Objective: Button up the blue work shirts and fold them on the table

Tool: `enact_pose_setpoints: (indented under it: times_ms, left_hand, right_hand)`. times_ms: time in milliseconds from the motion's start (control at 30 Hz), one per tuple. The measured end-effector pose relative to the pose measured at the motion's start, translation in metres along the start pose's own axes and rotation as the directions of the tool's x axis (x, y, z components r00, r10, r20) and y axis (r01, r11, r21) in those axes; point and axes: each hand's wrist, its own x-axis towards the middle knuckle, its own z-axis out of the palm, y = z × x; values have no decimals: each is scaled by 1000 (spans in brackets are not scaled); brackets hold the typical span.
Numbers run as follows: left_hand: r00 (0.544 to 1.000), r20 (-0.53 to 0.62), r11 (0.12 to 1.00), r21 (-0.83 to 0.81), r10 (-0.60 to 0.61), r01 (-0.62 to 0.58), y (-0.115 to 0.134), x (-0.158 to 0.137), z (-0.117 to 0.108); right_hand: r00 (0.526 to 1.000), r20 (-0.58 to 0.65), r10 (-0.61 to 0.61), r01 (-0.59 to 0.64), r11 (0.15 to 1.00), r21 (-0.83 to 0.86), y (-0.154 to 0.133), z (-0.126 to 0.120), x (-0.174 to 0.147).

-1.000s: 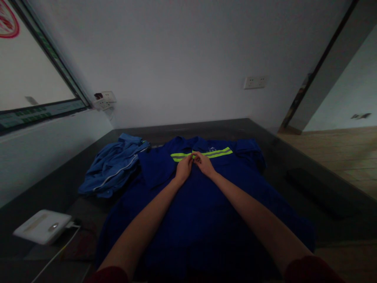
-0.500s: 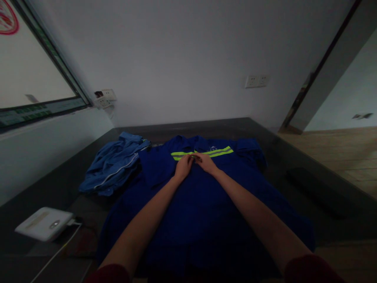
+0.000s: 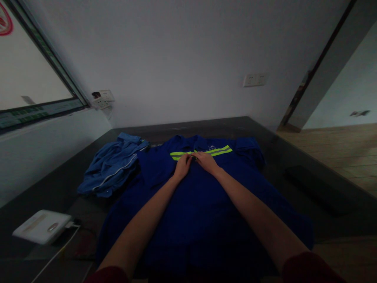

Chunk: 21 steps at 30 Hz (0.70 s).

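A dark blue work jacket (image 3: 188, 208) lies spread out with its collar toward the wall. Across its chest runs a yellow-green and grey reflective strip (image 3: 220, 151). My left hand (image 3: 183, 165) and my right hand (image 3: 206, 161) meet at the jacket's front opening, by the middle of the strip. The fingers of both are bent and pinched on the front edge there; whether a button lies between them is too small to make out. Both forearms reach over the lower part of the jacket.
A crumpled lighter blue garment (image 3: 114, 165) with white piping lies at the left on the dark table (image 3: 235, 125). Nearer is a white device (image 3: 41, 227) with a cable (image 3: 59, 251). A long black object (image 3: 318, 188) lies at the right. The wall (image 3: 176, 59) rises behind.
The fingers of my right hand have shifted slightly and now lie flatter over the jacket's front edge. My left hand stays nearly in place. The whole view has moved a little.
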Motion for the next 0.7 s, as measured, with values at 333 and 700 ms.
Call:
enact_pose_setpoints:
  times_ms: [333,700]
  left_hand:
    - [995,-28,995,13,-97,97,-2,0,1]
    - [996,72,990,137,-45,35,-13,1,8]
  right_hand:
    - [982,-70,173,-143,940,308,-6,3,-2]
    - [987,-33,155,-126,897,424,-11,10,0]
